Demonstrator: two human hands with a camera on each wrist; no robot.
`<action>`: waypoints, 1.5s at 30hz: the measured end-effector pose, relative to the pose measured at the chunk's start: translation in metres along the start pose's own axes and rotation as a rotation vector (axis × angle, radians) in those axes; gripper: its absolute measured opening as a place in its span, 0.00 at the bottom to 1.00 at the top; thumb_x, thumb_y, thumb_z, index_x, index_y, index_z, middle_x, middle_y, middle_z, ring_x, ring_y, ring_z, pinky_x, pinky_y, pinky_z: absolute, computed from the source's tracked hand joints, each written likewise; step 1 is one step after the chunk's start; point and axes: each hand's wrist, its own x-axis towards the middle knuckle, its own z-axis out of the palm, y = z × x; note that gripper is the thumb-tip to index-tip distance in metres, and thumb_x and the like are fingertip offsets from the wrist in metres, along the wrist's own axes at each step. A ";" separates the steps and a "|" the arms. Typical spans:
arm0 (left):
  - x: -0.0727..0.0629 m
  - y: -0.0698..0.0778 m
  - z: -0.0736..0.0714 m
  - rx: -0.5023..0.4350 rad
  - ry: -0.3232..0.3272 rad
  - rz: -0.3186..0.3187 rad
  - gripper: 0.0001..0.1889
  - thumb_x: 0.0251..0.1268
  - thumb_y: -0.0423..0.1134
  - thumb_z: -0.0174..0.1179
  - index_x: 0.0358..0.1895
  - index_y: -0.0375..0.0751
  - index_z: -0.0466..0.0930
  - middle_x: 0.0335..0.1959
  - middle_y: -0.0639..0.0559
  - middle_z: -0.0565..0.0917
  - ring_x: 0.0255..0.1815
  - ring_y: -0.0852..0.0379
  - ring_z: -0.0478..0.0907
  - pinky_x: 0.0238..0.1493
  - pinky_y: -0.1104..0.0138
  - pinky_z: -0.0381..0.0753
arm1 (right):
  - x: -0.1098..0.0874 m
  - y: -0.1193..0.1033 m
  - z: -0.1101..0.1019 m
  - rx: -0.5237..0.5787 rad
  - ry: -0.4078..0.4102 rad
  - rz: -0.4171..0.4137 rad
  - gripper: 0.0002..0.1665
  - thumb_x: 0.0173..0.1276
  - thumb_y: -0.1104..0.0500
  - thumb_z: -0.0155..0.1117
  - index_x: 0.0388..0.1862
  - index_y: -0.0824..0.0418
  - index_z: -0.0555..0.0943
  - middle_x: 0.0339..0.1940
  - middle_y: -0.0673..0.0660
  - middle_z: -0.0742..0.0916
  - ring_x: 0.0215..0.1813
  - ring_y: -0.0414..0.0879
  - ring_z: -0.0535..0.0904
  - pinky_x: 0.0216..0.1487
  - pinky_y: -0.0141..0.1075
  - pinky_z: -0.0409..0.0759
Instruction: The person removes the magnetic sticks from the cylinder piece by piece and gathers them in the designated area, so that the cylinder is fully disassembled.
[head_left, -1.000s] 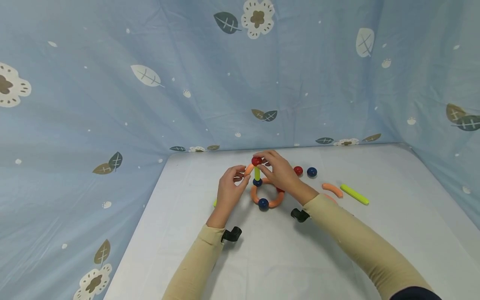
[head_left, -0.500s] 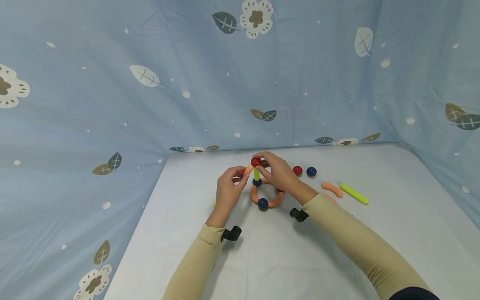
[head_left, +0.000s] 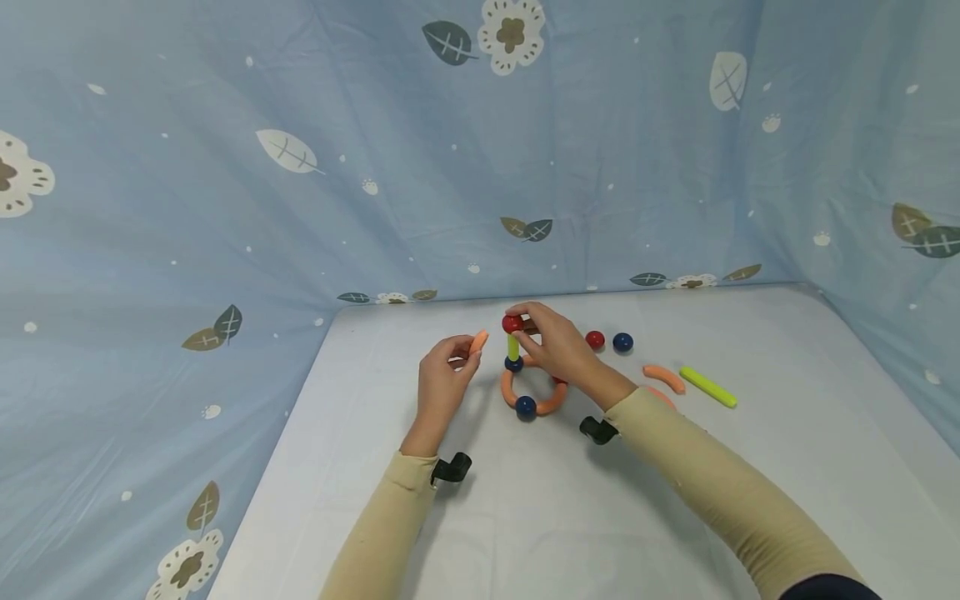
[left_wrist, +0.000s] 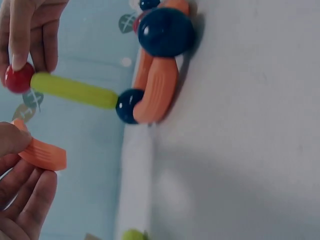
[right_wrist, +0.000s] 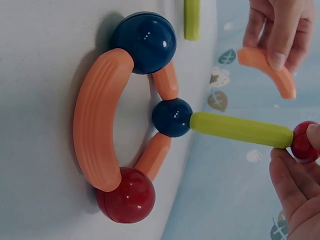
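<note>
My left hand [head_left: 442, 379] pinches a curved orange stick [left_wrist: 46, 154] between thumb and fingers, in the air left of the red ball [head_left: 512, 324]. That ball tops an upright yellow-green rod [right_wrist: 240, 130], and my right hand [head_left: 555, 342] grips it with thumb and fingertips. At its foot the rod meets a blue ball [right_wrist: 172, 117] in a ring lying on the table. Curved orange sticks [right_wrist: 97, 125] form the ring, joined by this ball, a larger-looking blue ball [right_wrist: 145, 42] in front and a red ball [right_wrist: 127, 196] at the right, which my right hand partly covers in the head view.
Behind my right hand lie a loose red ball [head_left: 595, 340] and a blue ball [head_left: 622, 342]. Farther right are a curved orange stick [head_left: 664, 379], another half hidden by my sleeve, and a yellow-green rod [head_left: 708, 387]. One more yellow-green rod [right_wrist: 192, 20] lies to the left.
My left hand has drawn back to the left with the curved orange stick, opening a gap from the red ball. My right hand keeps its grip on the ball, almost still.
</note>
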 end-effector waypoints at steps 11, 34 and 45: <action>-0.008 -0.027 -0.023 0.027 0.011 -0.101 0.11 0.65 0.34 0.70 0.49 0.41 0.86 0.42 0.50 0.86 0.43 0.55 0.84 0.44 0.63 0.87 | 0.001 0.000 0.001 0.004 0.000 0.014 0.24 0.74 0.63 0.65 0.66 0.58 0.73 0.62 0.57 0.81 0.59 0.51 0.84 0.62 0.45 0.81; -0.019 -0.066 -0.053 0.093 -0.016 -0.402 0.13 0.66 0.33 0.68 0.53 0.40 0.85 0.46 0.46 0.87 0.44 0.51 0.84 0.37 0.65 0.83 | 0.000 0.003 0.004 0.016 -0.003 0.056 0.24 0.75 0.62 0.64 0.67 0.56 0.72 0.62 0.55 0.81 0.59 0.50 0.83 0.62 0.45 0.80; -0.019 -0.070 -0.056 0.126 -0.042 -0.441 0.14 0.66 0.32 0.65 0.55 0.38 0.85 0.45 0.43 0.87 0.46 0.48 0.83 0.39 0.61 0.84 | 0.001 0.003 0.005 0.027 -0.003 0.064 0.25 0.75 0.62 0.65 0.68 0.55 0.72 0.63 0.55 0.81 0.60 0.50 0.83 0.62 0.45 0.80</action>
